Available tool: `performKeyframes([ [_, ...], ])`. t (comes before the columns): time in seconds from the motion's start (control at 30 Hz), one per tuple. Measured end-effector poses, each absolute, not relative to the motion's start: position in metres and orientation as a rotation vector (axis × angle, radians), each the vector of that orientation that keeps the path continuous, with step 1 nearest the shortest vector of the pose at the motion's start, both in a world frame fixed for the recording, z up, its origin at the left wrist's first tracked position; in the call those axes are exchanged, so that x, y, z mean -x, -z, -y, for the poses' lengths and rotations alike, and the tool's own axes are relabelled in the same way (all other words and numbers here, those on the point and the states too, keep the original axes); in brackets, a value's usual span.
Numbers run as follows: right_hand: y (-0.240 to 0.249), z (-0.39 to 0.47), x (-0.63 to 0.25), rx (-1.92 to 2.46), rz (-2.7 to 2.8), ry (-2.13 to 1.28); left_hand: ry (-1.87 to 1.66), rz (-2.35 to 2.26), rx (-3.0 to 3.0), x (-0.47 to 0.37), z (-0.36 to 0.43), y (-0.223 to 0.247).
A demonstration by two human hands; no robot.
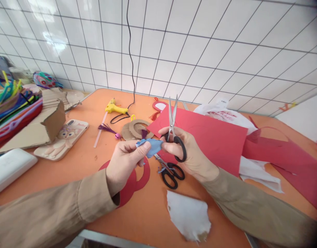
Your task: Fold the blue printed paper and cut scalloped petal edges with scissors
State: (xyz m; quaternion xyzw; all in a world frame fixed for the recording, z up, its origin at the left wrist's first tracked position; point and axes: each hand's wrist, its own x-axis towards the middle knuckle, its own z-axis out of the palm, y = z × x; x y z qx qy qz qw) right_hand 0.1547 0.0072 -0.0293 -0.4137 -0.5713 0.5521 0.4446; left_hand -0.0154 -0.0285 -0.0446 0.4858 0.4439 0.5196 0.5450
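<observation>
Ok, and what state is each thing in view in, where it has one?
Held scissors: blades parted, tips up
Blue piece: creased, pinched
Left hand: closed on blue piece
Right hand: closed on held scissors
Other scissors: lying down, tips hidden
Glue gun: on its side, heat can't be told
Phone: back up
White scrap: ragged-edged
Bag: crumpled

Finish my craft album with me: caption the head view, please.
Left hand gripping blue material, right hand holding black-handled scissors, over an orange table.

The bundle of pipe cleaners (16, 113) and the white case (12, 168), perhaps plastic, are cut off by the left edge.
</observation>
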Motion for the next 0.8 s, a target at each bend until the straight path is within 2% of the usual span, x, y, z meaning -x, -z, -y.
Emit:
performKeyframes([
  [0.3, 0.03, -0.007, -0.156, 0.978, 1.462, -1.307, -1.245, -0.98, -1.109, 0.013, 0.029, 0.034],
  [0.8, 0.034, 0.001, -0.153, 0.851, 1.595, -1.251, -1.068, -0.929, -0.999, 0.012, 0.028, 0.044],
])
